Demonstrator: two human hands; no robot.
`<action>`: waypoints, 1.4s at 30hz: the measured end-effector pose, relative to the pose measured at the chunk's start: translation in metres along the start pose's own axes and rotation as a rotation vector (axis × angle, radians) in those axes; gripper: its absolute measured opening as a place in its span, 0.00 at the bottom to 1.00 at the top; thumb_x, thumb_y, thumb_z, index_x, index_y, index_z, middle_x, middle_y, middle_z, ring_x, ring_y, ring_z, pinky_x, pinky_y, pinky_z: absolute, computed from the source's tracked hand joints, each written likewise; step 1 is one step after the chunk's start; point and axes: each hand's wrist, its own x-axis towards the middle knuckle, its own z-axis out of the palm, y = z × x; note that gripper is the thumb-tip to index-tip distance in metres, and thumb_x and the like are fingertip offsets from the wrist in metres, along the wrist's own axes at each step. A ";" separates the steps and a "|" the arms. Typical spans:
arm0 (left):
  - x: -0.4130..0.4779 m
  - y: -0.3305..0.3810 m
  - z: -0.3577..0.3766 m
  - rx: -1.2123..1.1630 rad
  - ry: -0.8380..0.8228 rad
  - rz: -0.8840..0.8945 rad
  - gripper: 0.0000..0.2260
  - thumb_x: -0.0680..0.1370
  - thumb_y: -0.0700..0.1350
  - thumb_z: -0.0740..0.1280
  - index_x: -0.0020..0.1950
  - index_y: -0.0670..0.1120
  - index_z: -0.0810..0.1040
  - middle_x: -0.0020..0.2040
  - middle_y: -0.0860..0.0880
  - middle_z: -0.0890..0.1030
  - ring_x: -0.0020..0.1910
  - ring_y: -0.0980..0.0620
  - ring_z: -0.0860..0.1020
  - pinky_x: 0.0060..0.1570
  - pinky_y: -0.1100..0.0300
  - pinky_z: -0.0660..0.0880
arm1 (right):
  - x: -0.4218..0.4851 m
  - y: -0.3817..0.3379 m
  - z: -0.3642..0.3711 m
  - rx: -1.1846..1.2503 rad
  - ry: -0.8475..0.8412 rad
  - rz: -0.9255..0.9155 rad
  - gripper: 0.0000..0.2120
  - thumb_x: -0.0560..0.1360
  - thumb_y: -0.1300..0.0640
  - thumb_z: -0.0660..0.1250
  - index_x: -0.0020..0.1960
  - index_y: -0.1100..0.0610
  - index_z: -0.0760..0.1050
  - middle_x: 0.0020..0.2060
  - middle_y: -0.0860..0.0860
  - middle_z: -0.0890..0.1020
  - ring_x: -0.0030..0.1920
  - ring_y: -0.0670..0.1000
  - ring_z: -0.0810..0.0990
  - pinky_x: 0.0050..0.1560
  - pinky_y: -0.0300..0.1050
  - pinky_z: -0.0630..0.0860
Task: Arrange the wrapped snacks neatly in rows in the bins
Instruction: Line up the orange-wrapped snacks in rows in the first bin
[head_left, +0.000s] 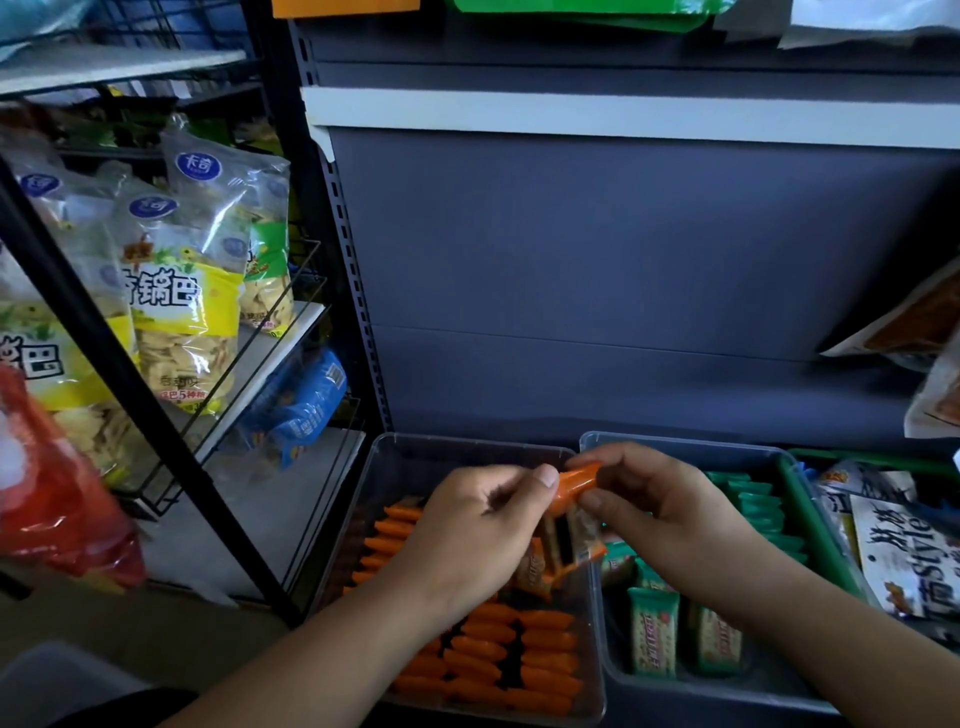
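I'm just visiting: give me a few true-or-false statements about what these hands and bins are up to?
1. Both the left hand and the right hand hold orange-wrapped snacks over the clear bin. True.
2. The clear bin is filled with green packets. False: orange packets lie there in rows; green packets sit in the right bin.
3. The right hand is empty. False: it pinches those orange-wrapped snacks.
4. Yellow snack bags stand on the rack at the left. True.
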 end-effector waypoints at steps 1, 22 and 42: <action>0.000 0.000 0.000 0.008 0.004 0.005 0.21 0.83 0.61 0.61 0.52 0.46 0.84 0.47 0.38 0.83 0.49 0.39 0.82 0.42 0.54 0.76 | 0.000 0.000 0.000 -0.035 0.002 -0.009 0.13 0.79 0.65 0.69 0.55 0.47 0.81 0.48 0.48 0.87 0.50 0.49 0.86 0.55 0.51 0.82; -0.001 -0.010 0.013 0.359 0.072 0.112 0.20 0.72 0.67 0.72 0.56 0.59 0.74 0.50 0.59 0.81 0.48 0.63 0.79 0.47 0.55 0.80 | 0.000 -0.001 0.003 0.260 0.112 0.204 0.07 0.75 0.58 0.75 0.48 0.59 0.79 0.44 0.61 0.86 0.44 0.61 0.87 0.45 0.56 0.85; 0.040 -0.122 -0.005 0.402 -0.042 -0.108 0.16 0.80 0.55 0.71 0.66 0.54 0.78 0.57 0.55 0.81 0.56 0.58 0.80 0.58 0.56 0.80 | 0.030 0.072 0.035 -0.656 -0.235 0.253 0.06 0.73 0.48 0.75 0.46 0.43 0.79 0.47 0.45 0.83 0.46 0.46 0.82 0.49 0.46 0.81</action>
